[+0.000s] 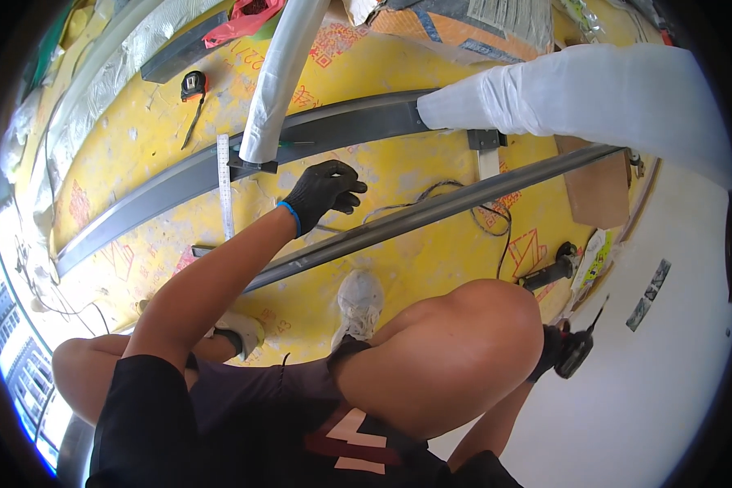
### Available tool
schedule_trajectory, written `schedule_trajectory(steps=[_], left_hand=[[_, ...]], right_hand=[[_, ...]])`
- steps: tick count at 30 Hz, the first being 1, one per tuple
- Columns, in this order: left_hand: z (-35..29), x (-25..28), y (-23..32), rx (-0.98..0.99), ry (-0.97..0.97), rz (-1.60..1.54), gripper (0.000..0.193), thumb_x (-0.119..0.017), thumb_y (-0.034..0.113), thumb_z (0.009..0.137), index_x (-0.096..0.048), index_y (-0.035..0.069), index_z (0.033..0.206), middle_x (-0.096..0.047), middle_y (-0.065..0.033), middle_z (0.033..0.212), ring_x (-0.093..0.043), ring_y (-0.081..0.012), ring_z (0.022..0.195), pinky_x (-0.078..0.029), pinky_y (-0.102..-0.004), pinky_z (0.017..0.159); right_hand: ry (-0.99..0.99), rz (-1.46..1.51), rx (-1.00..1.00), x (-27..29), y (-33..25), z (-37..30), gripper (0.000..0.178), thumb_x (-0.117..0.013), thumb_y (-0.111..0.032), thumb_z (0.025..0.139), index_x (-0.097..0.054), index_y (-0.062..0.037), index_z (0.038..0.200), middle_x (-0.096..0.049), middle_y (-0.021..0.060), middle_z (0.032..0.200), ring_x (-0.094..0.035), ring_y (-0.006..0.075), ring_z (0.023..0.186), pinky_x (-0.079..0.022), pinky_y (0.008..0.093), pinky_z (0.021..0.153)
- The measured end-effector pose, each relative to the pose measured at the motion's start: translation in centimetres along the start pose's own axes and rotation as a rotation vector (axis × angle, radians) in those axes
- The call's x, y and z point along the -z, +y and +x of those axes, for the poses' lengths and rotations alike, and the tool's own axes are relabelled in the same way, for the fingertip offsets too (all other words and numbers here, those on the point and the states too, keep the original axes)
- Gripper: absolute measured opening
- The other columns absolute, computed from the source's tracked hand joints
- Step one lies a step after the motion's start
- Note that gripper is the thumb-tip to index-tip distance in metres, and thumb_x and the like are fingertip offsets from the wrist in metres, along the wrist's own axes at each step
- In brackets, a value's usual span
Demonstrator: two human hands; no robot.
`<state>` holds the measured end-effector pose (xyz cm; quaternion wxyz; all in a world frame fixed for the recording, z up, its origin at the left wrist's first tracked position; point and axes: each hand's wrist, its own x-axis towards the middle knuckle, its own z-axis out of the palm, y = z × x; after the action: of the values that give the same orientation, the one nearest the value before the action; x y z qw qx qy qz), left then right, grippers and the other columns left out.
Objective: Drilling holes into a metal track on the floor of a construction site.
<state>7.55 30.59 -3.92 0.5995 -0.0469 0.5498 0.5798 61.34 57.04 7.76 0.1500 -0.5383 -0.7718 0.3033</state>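
Observation:
My left hand (325, 193), in a black glove with a blue cuff, hovers over a long dark metal bar (431, 213). Its fingers are loosely bent and apart, with nothing seen in them. Out to the right, beyond my knee, my right hand (550, 351) is closed round a dark power drill (576, 353) with a long thin bit pointing up; my knee partly hides this hand. Just past my left hand lies a wide dark metal profile (342, 124). The end of a plastic-wrapped profile (281, 81) rests across it, beside a steel ruler (224, 187).
A tape measure (193, 85) lies at the back left on the yellow floor sheeting (150, 134). Another wrapped profile (577, 89) runs off right. A black cable (508, 244) loops under the bar, near an angle grinder (551, 272). Cardboard (594, 185) lies by the white wall.

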Motion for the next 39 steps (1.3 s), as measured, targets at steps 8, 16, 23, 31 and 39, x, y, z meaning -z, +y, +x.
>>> schedule_trajectory(steps=[8, 16, 23, 31, 39], left_hand=[[0.2, -2.5, -1.1, 0.063, -0.136, -0.551, 0.017, -0.058, 0.016, 0.094, -0.056, 0.006, 0.108, -0.065, -0.0112, 0.098, -0.065, -0.0235, 0.087, -0.054, -0.037, 0.079], [-0.7, -6.1, 1.3, 0.01, -0.284, -0.901, 0.013, -0.056, 0.019, 0.097, -0.057, 0.01, 0.106, -0.061, -0.0031, 0.09, -0.057, -0.0182, 0.077, -0.049, -0.031, 0.07], [-1.1, -6.9, 1.9, -0.075, -0.278, -0.878, 0.013, -0.058, 0.019, 0.097, -0.058, 0.01, 0.106, -0.061, -0.0041, 0.092, -0.058, -0.019, 0.079, -0.05, -0.0287, 0.068], [-0.9, -7.0, 0.9, -0.148, -0.274, -0.816, 0.014, -0.059, 0.019, 0.097, -0.061, 0.008, 0.105, -0.061, -0.0071, 0.094, -0.06, -0.0223, 0.08, -0.051, -0.0345, 0.07], [-0.2, -8.4, 0.3, -0.215, -0.105, -0.625, 0.019, -0.056, 0.02, 0.1, -0.059, 0.003, 0.105, -0.06, -0.0077, 0.087, -0.06, -0.0208, 0.081, -0.051, -0.0357, 0.072]], right_hand=[[-0.305, -0.122, 0.227, -7.0, -8.6, 5.6, 0.022, -0.065, -0.018, 0.089, -0.061, -0.0077, 0.109, -0.064, 0.0069, 0.104, -0.059, 0.0215, 0.096, -0.047, 0.0346, 0.088], [-0.705, -0.154, 0.609, -14.0, -16.3, 9.1, 0.034, -0.069, -0.014, 0.086, -0.06, -0.008, 0.118, -0.062, 0.0075, 0.117, -0.057, 0.0233, 0.107, -0.046, 0.0364, 0.093], [-0.642, -0.014, 1.166, -16.8, -27.8, 9.5, 0.047, -0.075, -0.012, 0.076, -0.062, -0.0088, 0.12, -0.062, 0.0103, 0.123, -0.057, 0.0311, 0.116, -0.043, 0.0434, 0.099], [-0.646, 0.052, 1.454, -16.3, -30.6, 5.0, 0.044, -0.073, -0.012, 0.076, -0.063, -0.0083, 0.118, -0.063, 0.0105, 0.122, -0.058, 0.031, 0.116, -0.045, 0.0418, 0.098], [-0.699, 0.039, 1.349, -15.9, -30.9, 5.9, 0.042, -0.071, -0.011, 0.076, -0.064, -0.0078, 0.117, -0.064, 0.0108, 0.122, -0.058, 0.0309, 0.116, -0.047, 0.0402, 0.096]])
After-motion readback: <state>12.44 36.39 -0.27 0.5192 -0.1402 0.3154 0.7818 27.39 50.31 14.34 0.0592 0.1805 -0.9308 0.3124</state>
